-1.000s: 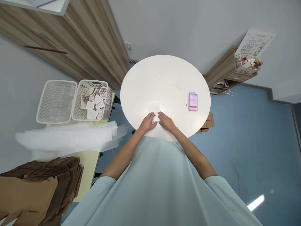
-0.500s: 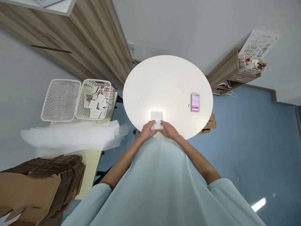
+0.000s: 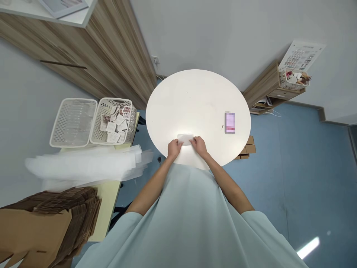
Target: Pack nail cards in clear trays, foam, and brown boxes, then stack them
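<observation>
A small folded white sheet [image 3: 185, 139] lies at the near edge of the round white table [image 3: 195, 96], a flat rectangle wider than it is deep. Its layers and anything inside them cannot be made out. My left hand [image 3: 174, 149] is closed on its left end, fingers bent and thumb on the near side. At the opposite end my right hand [image 3: 199, 145] pinches it the same way.
Right of my hands on the table lies a blurred-out phone-like rectangle [image 3: 230, 123]. A side table at left holds a white basket [image 3: 111, 126] of small packets, white foam-like sheets [image 3: 83, 165] and flattened cardboard boxes [image 3: 33, 230]. Small cartons [image 3: 249, 145] sit beyond the table's right edge.
The white sheet looks shorter front to back, its near edge brought away from me. Both hands have shifted slightly off the table's rim and now grip its two ends.
</observation>
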The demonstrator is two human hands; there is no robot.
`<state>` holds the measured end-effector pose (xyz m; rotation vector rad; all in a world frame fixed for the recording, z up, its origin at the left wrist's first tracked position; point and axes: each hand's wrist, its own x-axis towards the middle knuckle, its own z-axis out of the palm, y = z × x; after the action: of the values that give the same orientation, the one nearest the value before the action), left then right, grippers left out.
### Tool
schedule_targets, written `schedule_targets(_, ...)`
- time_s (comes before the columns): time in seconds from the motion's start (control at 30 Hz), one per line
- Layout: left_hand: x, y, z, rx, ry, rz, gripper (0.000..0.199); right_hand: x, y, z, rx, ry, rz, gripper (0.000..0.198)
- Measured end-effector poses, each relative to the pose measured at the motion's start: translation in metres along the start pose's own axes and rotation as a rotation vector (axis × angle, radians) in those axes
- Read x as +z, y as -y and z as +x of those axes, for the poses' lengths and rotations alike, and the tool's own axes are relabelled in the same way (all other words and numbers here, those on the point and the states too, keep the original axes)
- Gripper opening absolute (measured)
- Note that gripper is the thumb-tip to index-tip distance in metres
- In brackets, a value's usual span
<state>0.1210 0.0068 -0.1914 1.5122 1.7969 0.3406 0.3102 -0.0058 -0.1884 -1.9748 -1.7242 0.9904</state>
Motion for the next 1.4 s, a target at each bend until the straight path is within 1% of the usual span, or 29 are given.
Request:
schedule_targets(0.07,0.001,-0.003,0.004,-0.026,-0.012,0.028,0.026,0.000,0.002,0.004,0.054,0.000,-0.032,0.022)
schedule_targets(0.13,0.002,-0.006,0.008,-0.050,-0.015,0.044,0.023,-0.002,0.006,0.008,0.070,-0.003,-0.079,0.025)
schedule_targets(0.2,0.002,-0.008,0.011,-0.063,-0.012,0.048,0.019,-0.006,0.011,0.013,-0.013,-0.010,-0.149,0.039)
schedule_targets(0.27,0.002,-0.009,0.012,-0.065,-0.023,0.042,0.018,-0.010,0.016,0.017,-0.160,0.027,-0.228,0.051)
schedule_targets(0.33,0.003,-0.007,0.009,-0.072,-0.063,0.027,0.024,-0.014,0.022,0.020,-0.266,0.101,-0.300,0.053)
schedule_targets(0.37,0.004,-0.005,0.007,-0.079,-0.094,0.014,0.029,-0.015,0.024,0.020,-0.288,0.132,-0.330,0.051)
schedule_targets(0.43,0.007,0.000,0.000,-0.112,-0.155,-0.028,0.036,-0.018,0.028,0.017,-0.285,0.162,-0.377,0.046)
schedule_targets(0.5,0.010,0.006,-0.008,-0.155,-0.185,-0.094,0.038,-0.018,0.031,0.009,-0.262,0.169,-0.409,0.042)
schedule_targets(0.57,0.013,0.010,-0.016,-0.162,-0.168,-0.175,0.035,-0.016,0.033,-0.002,-0.236,0.197,-0.428,0.041)
schedule_targets(0.67,0.013,0.015,-0.024,-0.106,-0.124,-0.246,0.026,-0.012,0.035,-0.019,-0.196,0.263,-0.419,0.044)
schedule_targets(0.73,0.010,0.019,-0.025,-0.078,-0.118,-0.240,0.022,-0.009,0.037,-0.027,-0.173,0.296,-0.383,0.046)
schedule_targets(0.87,-0.004,0.034,-0.026,-0.051,-0.128,-0.199,0.024,0.002,0.050,-0.031,-0.175,0.359,-0.329,0.044)
schedule_targets(1.03,-0.028,0.060,-0.030,-0.098,-0.196,-0.149,0.027,0.028,0.082,-0.027,-0.254,0.426,-0.379,0.038)
schedule_targets(1.13,-0.038,0.070,-0.035,-0.144,-0.226,-0.141,0.027,0.040,0.096,-0.023,-0.281,0.436,-0.390,0.039)
schedule_targets(1.23,-0.042,0.073,-0.040,-0.168,-0.243,-0.136,0.027,0.044,0.101,-0.022,-0.301,0.432,-0.399,0.039)
schedule_targets(1.33,-0.041,0.070,-0.042,-0.185,-0.258,-0.123,0.029,0.045,0.099,-0.026,-0.332,0.421,-0.416,0.037)
schedule_targets(1.4,-0.041,0.067,-0.043,-0.204,-0.260,-0.116,0.030,0.045,0.096,-0.030,-0.350,0.404,-0.421,0.038)
